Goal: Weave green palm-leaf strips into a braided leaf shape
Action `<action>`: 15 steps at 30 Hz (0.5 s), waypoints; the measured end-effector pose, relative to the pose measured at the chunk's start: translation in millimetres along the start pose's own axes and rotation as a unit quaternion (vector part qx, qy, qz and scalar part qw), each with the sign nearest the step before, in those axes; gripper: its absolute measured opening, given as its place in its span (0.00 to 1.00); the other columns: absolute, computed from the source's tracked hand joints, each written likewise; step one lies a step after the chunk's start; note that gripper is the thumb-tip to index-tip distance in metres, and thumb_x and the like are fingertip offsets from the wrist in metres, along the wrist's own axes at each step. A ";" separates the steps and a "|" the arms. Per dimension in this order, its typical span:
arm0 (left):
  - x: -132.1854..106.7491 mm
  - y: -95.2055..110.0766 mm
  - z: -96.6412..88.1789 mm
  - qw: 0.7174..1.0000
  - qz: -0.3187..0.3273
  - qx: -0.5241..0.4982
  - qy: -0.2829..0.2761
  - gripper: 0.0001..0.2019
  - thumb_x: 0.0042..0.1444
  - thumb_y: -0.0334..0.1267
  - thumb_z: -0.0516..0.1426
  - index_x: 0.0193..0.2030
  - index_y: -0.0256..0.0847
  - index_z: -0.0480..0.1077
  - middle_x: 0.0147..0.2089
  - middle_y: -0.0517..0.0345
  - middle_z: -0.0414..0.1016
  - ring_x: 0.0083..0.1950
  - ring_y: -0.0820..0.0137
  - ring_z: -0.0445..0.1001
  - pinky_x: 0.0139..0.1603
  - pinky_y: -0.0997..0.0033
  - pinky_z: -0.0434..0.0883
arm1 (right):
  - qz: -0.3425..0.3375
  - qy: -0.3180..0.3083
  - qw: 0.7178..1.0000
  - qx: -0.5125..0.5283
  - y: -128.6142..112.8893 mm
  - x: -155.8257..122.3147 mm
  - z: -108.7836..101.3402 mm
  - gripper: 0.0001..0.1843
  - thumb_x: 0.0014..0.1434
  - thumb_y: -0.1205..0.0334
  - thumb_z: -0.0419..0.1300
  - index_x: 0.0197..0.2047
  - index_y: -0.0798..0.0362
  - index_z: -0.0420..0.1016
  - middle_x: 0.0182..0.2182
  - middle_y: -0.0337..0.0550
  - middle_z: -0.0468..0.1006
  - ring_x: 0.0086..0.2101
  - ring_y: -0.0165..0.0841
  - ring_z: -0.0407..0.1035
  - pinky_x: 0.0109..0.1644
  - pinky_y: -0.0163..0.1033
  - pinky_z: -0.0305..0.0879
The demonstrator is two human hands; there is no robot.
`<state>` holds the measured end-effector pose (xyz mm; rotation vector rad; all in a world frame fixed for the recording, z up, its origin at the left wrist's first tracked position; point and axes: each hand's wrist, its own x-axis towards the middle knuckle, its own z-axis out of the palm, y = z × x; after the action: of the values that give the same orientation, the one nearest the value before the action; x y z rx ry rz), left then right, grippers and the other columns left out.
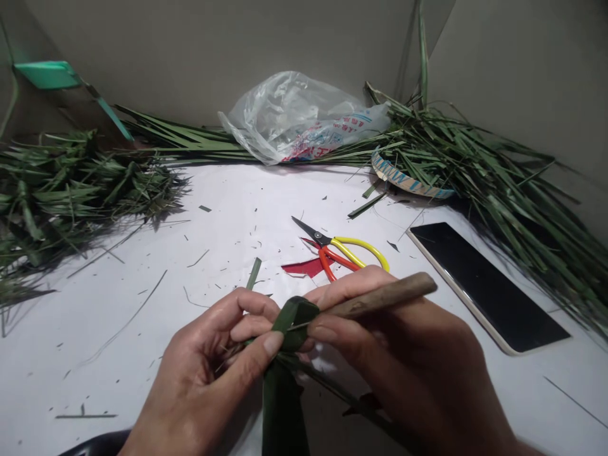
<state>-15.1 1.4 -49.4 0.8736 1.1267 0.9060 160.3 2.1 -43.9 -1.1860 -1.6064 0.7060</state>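
Between the thumb and fingers of my left hand point(209, 361) is a folded green leaf strip point(298, 310), bent into a small loop. One wide end of it hangs down toward the bottom edge, and a thinner strip runs off to the lower right. My right hand point(394, 354) is closed on an awl point(380, 297) with a wooden handle. Its thin metal point lies at the leaf fold; whether it pierces the leaf I cannot tell. Just beyond my fingers lie scissors point(327, 244) with one yellow and one red handle, over a scrap of red material point(308, 267).
A phone point(489, 285) lies on the white table at right. Long leaf strips point(475, 152) pile up behind it, beside a curved cardboard piece point(411, 180). A clear plastic bag point(294, 114) sits at the back. Woven leaf pieces point(71, 190) heap at left; leaf scraps are scattered around.
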 end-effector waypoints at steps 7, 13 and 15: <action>0.8 -3.7 -2.7 1.000 -0.003 -0.001 0.004 0.07 0.51 0.40 0.68 0.32 0.43 0.76 0.27 0.61 0.76 0.28 0.72 0.72 0.28 0.80 0.69 | -0.032 -0.020 0.995 0.091 -1.0 -3.9 6.4 0.11 0.57 0.75 0.65 0.39 0.49 0.78 0.33 0.31 0.83 0.33 0.26 0.79 0.38 0.21 0.74; 2.2 -5.3 -0.6 0.999 -0.001 -0.039 -0.011 0.07 0.51 0.39 0.68 0.31 0.41 0.75 0.22 0.63 0.71 0.25 0.75 0.69 0.28 0.80 0.67 | -0.116 -0.056 0.986 0.110 5.7 -10.2 13.3 0.06 0.68 0.61 0.57 0.41 0.51 0.74 0.37 0.41 0.83 0.38 0.31 0.79 0.42 0.30 0.76; 0.2 -5.1 -1.2 0.999 -0.003 -0.043 -0.003 0.09 0.51 0.40 0.68 0.31 0.41 0.74 0.21 0.64 0.69 0.24 0.76 0.66 0.26 0.80 0.65 | -0.144 -0.055 0.985 0.071 4.6 -12.3 12.1 0.14 0.73 0.54 0.48 0.43 0.49 0.71 0.39 0.40 0.82 0.40 0.32 0.78 0.44 0.34 0.77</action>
<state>-15.4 -0.3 -54.4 0.8028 1.0766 0.9386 151.2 -6.6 -56.6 -0.8017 -1.7433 0.6933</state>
